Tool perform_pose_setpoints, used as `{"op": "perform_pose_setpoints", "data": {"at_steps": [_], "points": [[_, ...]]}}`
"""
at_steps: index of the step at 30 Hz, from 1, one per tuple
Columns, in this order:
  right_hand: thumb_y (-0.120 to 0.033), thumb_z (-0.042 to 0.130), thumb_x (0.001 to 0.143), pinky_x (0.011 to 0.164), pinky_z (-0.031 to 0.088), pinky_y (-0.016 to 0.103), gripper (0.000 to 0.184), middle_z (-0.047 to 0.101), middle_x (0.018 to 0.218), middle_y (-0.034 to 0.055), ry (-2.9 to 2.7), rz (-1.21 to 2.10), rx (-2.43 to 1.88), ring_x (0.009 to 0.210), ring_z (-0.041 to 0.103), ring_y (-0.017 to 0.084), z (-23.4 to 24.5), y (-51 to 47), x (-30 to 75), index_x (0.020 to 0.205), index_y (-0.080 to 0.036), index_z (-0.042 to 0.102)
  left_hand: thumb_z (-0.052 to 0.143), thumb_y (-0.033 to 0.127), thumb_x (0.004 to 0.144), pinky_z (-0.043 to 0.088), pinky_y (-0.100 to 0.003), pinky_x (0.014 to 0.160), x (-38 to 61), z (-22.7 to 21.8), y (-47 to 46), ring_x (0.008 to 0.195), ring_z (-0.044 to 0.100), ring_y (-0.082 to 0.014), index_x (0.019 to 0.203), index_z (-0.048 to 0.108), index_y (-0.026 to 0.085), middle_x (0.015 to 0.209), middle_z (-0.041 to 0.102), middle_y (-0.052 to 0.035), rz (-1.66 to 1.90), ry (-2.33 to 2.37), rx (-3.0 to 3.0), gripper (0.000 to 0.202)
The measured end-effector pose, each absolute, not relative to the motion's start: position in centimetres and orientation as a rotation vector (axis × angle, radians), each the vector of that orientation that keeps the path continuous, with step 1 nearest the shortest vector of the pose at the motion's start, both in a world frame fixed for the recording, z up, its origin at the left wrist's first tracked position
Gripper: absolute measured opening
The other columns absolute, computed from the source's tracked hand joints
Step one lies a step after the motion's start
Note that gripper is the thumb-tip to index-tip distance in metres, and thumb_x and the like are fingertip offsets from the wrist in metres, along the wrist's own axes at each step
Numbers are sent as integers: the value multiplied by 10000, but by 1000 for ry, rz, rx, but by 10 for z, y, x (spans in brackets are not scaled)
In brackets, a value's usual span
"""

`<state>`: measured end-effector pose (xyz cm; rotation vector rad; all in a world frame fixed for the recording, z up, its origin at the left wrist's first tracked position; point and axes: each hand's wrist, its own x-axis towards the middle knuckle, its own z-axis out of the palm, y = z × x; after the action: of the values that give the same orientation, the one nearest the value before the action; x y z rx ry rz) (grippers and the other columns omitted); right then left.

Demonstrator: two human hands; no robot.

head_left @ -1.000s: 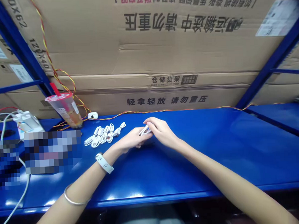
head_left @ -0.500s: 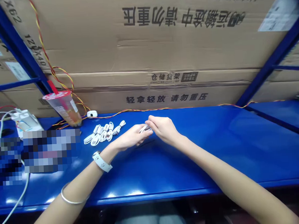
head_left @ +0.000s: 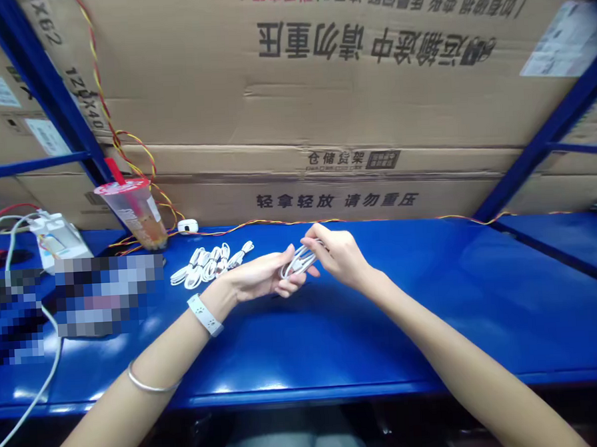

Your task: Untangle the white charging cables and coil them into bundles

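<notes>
A coiled white cable is stretched in loops between my two hands, above the blue tabletop. My left hand is turned palm up, cradling the near end of the coil with its thumb raised and its fingers curled beneath. At the coil's other end, my right hand pinches the loops between thumb and fingers. Several tied white cable bundles lie in a row behind my left wrist, untouched by either hand.
A drink cup with a red straw stands at the back left, beside a white earbud case. Further left are a white power adapter and cords. Twisted red-yellow wire runs along the back, before large cardboard boxes.
My left hand has rolled palm upward and its fingers have loosened, exposing more of the cable coil. My right hand has shifted slightly right, still pinching it.
</notes>
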<state>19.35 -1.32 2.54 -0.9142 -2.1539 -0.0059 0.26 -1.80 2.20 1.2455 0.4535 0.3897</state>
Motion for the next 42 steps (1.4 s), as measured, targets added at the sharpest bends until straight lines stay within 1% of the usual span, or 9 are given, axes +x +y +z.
{"op": "perform_pose_setpoints", "data": {"at_steps": [6, 11, 17, 20, 23, 26, 31, 37, 42], "points": [[-438, 320, 966, 598, 381, 268, 371, 606, 661, 56, -2239, -106, -893, 579, 533, 158, 26, -15, 198, 791, -203, 547, 537, 503, 860, 209, -188, 486, 4, 20, -18, 553, 237, -58, 903, 560, 106, 698, 331, 25, 314, 416, 1143, 401], [-451, 356, 954, 622, 382, 281, 351, 611, 699, 67, -2230, -92, -867, 617, 546, 170, 26, -14, 201, 783, -204, 538, 487, 535, 875, 120, -179, 437, 9, 20, -22, 479, 131, -38, 859, 484, 154, 619, 245, 72, 305, 459, 1211, 382], [-450, 363, 954, 570, 383, 250, 342, 566, 644, -17, -2016, 423, -1008, 546, 500, 133, 25, 5, 213, 1134, -184, 481, 482, 470, 899, 103, -147, 407, 8, 20, -12, 434, 148, -14, 788, 430, 160, 592, 232, 85, 677, 666, 1238, 333], [-439, 570, 848, 609, 405, 246, 284, 612, 708, -2, -2370, 706, -1009, 644, 546, 136, 18, 16, 220, 957, -179, 606, 419, 396, 939, 101, -142, 386, 0, 16, 2, 400, 171, -6, 771, 414, 157, 573, 265, 86, 864, 807, 1107, 292], [-364, 689, 758, 676, 415, 262, 200, 639, 812, 28, -2668, 728, -947, 750, 552, 154, 10, 19, 218, 823, -176, 671, 403, 364, 948, 108, -134, 371, -6, 12, 11, 377, 190, -1, 754, 408, 156, 557, 289, 86, 955, 878, 1047, 284], [-280, 642, 802, 727, 404, 284, 106, 630, 796, 33, -2753, 604, -966, 790, 533, 167, 5, 13, 210, 774, -182, 671, 418, 376, 941, 119, -127, 362, -8, 10, 12, 366, 202, 1, 747, 415, 155, 549, 305, 85, 970, 899, 1049, 294], [-188, 540, 846, 745, 401, 310, 140, 638, 799, 46, -2764, 621, -936, 781, 530, 174, 7, 11, 211, 740, -174, 631, 449, 378, 926, 131, -120, 356, -9, 10, 14, 358, 210, -1, 738, 422, 157, 535, 315, 82, 1003, 928, 1066, 291], [-337, 539, 851, 628, 396, 269, 183, 560, 719, 1, -2142, 860, -1002, 653, 494, 128, 20, 14, 214, 779, -169, 558, 449, 385, 924, 141, -123, 367, -6, 4, 15, 363, 210, -5, 743, 413, 163, 525, 309, 88, 1009, 1013, 1083, 289], [-411, 662, 737, 598, 416, 275, 268, 547, 617, -11, -1680, 1052, -983, 582, 502, 115, 17, 4, 192, 726, -171, 544, 464, 441, 906, 146, -132, 387, 14, -1, -1, 386, 195, -8, 772, 412, 171, 548, 288, 94, 876, 897, 1213, 306]]}}
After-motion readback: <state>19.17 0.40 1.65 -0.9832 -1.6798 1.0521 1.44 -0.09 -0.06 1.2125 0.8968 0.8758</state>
